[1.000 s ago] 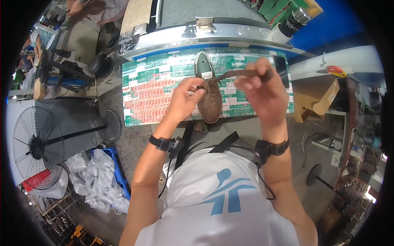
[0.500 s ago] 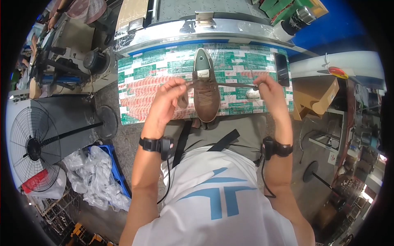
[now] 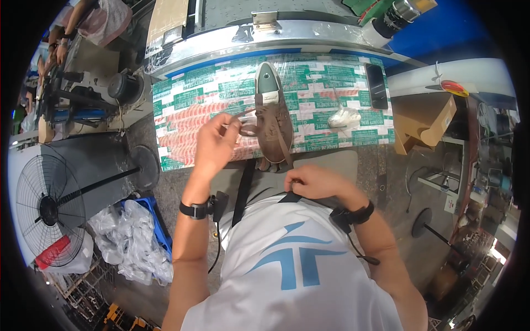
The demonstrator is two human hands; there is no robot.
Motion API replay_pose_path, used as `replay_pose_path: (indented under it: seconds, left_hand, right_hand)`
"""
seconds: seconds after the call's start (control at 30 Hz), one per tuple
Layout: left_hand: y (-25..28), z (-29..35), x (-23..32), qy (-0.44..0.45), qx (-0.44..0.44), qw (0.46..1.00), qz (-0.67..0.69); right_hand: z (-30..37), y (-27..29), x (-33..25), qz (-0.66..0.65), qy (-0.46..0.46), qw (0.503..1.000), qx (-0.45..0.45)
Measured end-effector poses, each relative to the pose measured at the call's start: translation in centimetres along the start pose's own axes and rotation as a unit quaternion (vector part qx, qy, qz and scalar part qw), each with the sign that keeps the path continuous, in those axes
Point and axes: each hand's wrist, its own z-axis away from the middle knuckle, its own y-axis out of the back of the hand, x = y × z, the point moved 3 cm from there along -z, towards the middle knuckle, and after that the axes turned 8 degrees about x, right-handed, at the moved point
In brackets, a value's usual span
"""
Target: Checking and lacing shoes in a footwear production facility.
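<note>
A brown lace-up shoe (image 3: 270, 128) with a grey-green lining lies on the board, its toe toward me. My left hand (image 3: 220, 138) is beside the shoe's left edge, fingers closed on one part of the brown shoelace (image 3: 248, 130), which loops by the fingertips. From the lacing, the lace's other length runs down over the toe toward my right hand (image 3: 316, 182). That hand is low, just right of the toe and close to my shirt, its fingers curled closed around the lace end, which is mostly hidden.
Green, white and red printed tape covers the board (image 3: 326, 140). On it are a crumpled white wad (image 3: 345, 118) and a dark phone (image 3: 376, 85). A metal-edged machine bed (image 3: 221, 44) stands beyond, a cardboard box (image 3: 428, 129) right, a fan (image 3: 48, 209) left.
My right hand has swung from the board's right side down toward my body, drawing its lace over the toe. My left hand has shifted slightly left and down, still beside the shoe.
</note>
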Motion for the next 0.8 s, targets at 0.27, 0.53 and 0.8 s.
replay_pose_path:
  seconds: [0.27, 0.53, 0.8]
  left_hand:
    - [0.3, 5.9, -3.7, -0.178, -0.312, 0.896, -0.262]
    - [3.8, 11.1, 2.7, 0.187, -0.378, 0.905, -0.049]
    - [6.4, 7.5, 4.4, 0.032, -0.127, 0.99, 0.059]
  right_hand:
    - [1.4, 3.0, -2.3, -0.135, 0.005, 0.986, 0.1]
    - [-7.7, 7.8, -2.4, 0.096, 0.187, 0.879, 0.429]
    - [-9.6, 8.4, -0.6, -0.03, 0.072, 0.935, 0.345]
